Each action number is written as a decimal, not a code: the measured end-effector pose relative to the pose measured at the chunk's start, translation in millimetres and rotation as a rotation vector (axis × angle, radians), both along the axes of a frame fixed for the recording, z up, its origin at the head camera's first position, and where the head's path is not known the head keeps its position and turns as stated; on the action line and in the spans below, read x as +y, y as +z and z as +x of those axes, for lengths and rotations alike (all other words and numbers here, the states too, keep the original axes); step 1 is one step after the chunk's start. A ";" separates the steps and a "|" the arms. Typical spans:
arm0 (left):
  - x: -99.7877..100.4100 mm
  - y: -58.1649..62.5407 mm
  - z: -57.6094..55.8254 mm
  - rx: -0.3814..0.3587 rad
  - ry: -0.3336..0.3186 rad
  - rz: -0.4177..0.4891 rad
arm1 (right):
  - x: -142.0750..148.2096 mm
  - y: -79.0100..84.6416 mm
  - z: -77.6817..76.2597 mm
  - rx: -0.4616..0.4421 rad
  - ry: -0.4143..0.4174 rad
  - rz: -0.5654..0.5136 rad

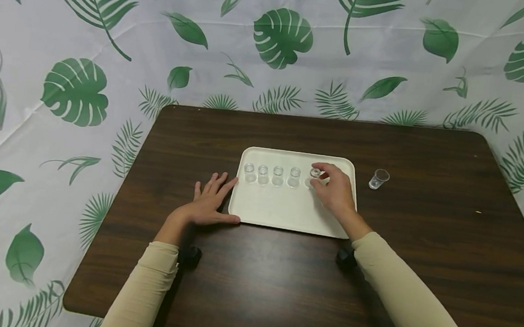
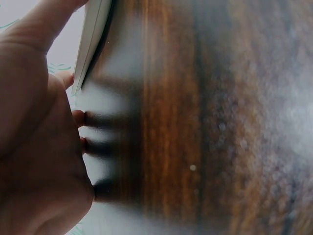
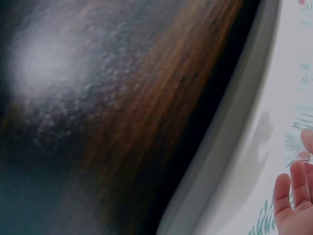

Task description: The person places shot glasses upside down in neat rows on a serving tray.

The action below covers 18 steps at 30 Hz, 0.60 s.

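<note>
Several small clear glasses stand in a row on a cream tray, looking narrower at the top than at the bottom. At the right end of that row, my right hand pinches a small glass between thumb and fingers. The right wrist view catches only part of this hand, above the tray. My left hand lies spread by the tray's left side, its thumb at the near left corner and a fingertip at the left edge. In the left wrist view its fingers look straight.
Another small clear glass stands on the dark wooden table, right of the tray, with its wide rim up. A white sheet with green leaf prints hangs behind the table and shows along its left and right sides.
</note>
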State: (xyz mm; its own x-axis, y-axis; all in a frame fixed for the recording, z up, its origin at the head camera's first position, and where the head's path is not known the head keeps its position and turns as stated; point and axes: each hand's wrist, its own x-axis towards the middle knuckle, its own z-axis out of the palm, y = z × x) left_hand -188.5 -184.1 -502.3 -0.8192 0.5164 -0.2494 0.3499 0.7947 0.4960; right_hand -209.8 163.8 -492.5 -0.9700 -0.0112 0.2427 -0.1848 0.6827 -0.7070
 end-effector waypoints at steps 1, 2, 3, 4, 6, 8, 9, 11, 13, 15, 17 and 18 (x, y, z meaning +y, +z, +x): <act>0.2 0.1 0.0 0.000 0.000 0.002 | 0.3 -0.6 0.1 0.004 0.005 0.002; 0.3 0.3 -0.1 -0.001 0.001 0.002 | 0.6 -1.1 0.1 0.008 0.010 0.004; 0.4 0.5 0.0 -0.003 0.002 0.004 | 0.8 -1.7 0.0 0.013 0.014 0.005; 0.5 0.9 0.0 -0.004 0.004 0.006 | 1.0 -2.4 -0.3 0.018 0.019 0.007; 0.7 1.6 0.1 -0.006 0.004 0.008 | 1.5 -3.5 -0.3 0.019 0.020 0.007; 0.9 2.3 0.4 -0.010 0.004 0.006 | 1.8 -4.3 -0.1 0.016 0.020 0.004; 1.0 2.7 0.6 -0.012 0.005 0.005 | 1.8 -4.7 0.1 0.013 0.019 0.003; 1.1 3.4 1.0 -0.013 0.004 0.008 | 1.7 -4.8 0.5 0.006 0.018 0.000; 1.3 3.8 1.4 -0.015 0.005 0.009 | 1.6 -5.4 0.6 -0.002 0.018 0.003; 1.3 3.6 1.5 -0.013 0.005 0.013 | 1.6 -6.1 0.8 -0.016 0.022 0.012; 1.2 2.9 1.5 -0.010 0.002 0.018 | 1.8 -7.3 1.0 -0.030 0.027 0.026; 1.2 2.2 1.4 -0.008 0.002 0.018 | 1.9 -7.9 1.1 -0.036 0.031 0.031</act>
State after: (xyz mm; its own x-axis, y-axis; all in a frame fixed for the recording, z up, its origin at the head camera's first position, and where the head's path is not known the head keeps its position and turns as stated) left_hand -187.1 -182.9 -500.1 -0.8182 0.5192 -0.2468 0.3443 0.7864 0.5128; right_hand -208.7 165.6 -500.4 -0.9773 -0.0489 0.2063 -0.1810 0.6989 -0.6919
